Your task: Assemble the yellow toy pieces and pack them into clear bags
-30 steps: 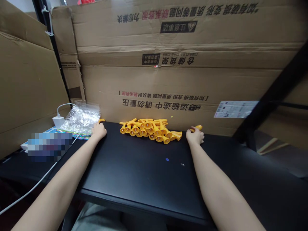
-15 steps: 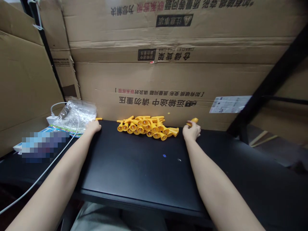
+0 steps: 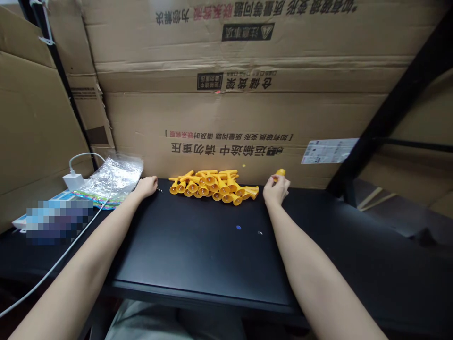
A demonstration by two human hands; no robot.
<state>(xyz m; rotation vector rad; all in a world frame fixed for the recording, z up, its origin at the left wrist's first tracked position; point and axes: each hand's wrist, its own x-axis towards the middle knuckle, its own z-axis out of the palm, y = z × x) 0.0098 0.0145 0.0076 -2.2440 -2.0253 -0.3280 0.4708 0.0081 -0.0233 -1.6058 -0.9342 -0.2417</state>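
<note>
On the black table's far side, my left hand point(image 3: 146, 187) is closed. A thin spiral, the worm of a corkscrew point(image 3: 160, 190), pokes out to its right; whatever handle it has is hidden in the fingers. My right hand point(image 3: 276, 190) grips a yellow plastic piece point(image 3: 281, 172) whose rounded end shows above the fingers. Between the hands, against the cardboard, lies a pile of yellow T-handled pieces with flared cone ends point(image 3: 212, 185), most cones facing me. Neither hand touches the pile.
A tall cardboard sheet point(image 3: 219, 113) backs the black table point(image 3: 198, 250). To the left are a clear plastic bag point(image 3: 122, 172), a white charger point(image 3: 73, 181) and its cable. A blue dot point(image 3: 238, 227) and a small pale scrap point(image 3: 260, 233) lie in front. A slanting black post point(image 3: 392, 101) stands right.
My left hand has moved right, away from the bag, and the spiral now shows beside it. My right hand still grips the yellow piece, now turned more upright. The view has shifted slightly.
</note>
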